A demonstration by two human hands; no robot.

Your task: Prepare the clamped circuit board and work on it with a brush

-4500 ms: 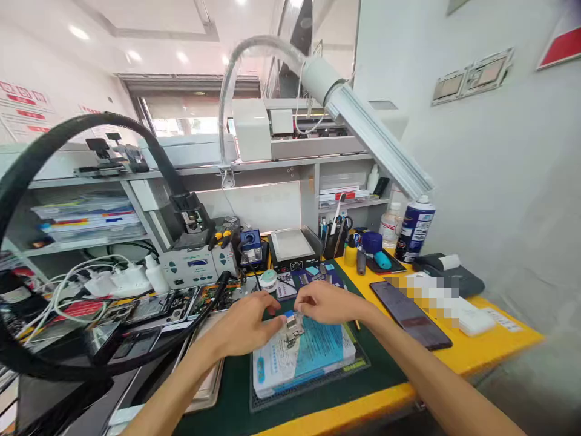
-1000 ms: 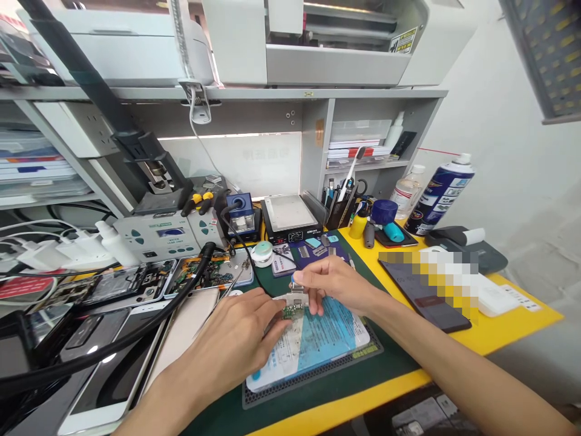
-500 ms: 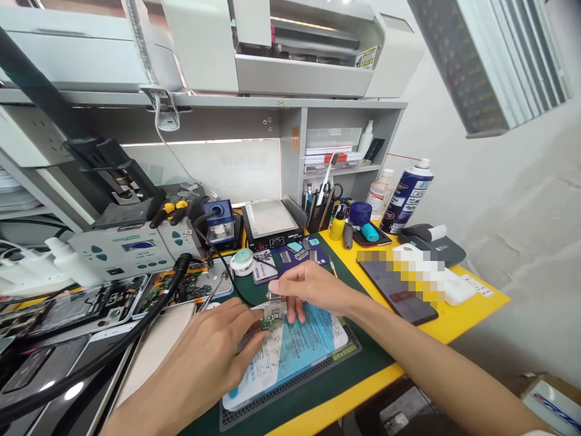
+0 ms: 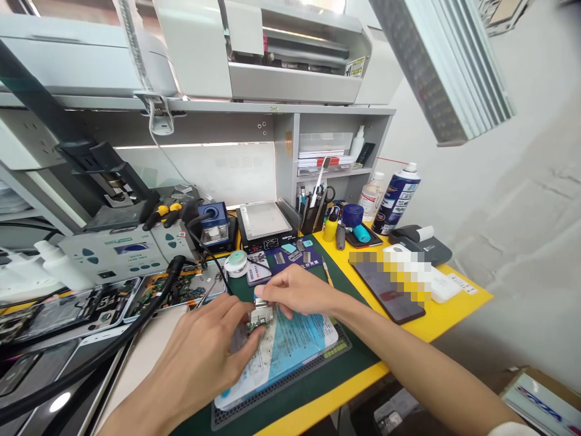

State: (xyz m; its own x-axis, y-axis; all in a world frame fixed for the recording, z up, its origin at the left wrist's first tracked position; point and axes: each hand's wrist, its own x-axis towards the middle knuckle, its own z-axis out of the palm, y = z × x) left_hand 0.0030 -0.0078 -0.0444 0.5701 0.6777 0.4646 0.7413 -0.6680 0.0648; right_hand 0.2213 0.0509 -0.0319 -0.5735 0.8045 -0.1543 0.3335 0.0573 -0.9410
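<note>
While both hands pinch it, small metal holder (image 4: 260, 314), circuit board (image 4: 252, 327) beneath, axis unclear

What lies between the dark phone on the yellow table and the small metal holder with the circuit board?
In the head view, the right hand and forearm cross that stretch, above the green mat between the dark phone and the metal holder.

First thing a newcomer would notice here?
Both hands, left hand and right hand, pinch a small metal part over a blue-white pad at centre. Behind stands a soldering station; a blue spray can stands at right.
</note>
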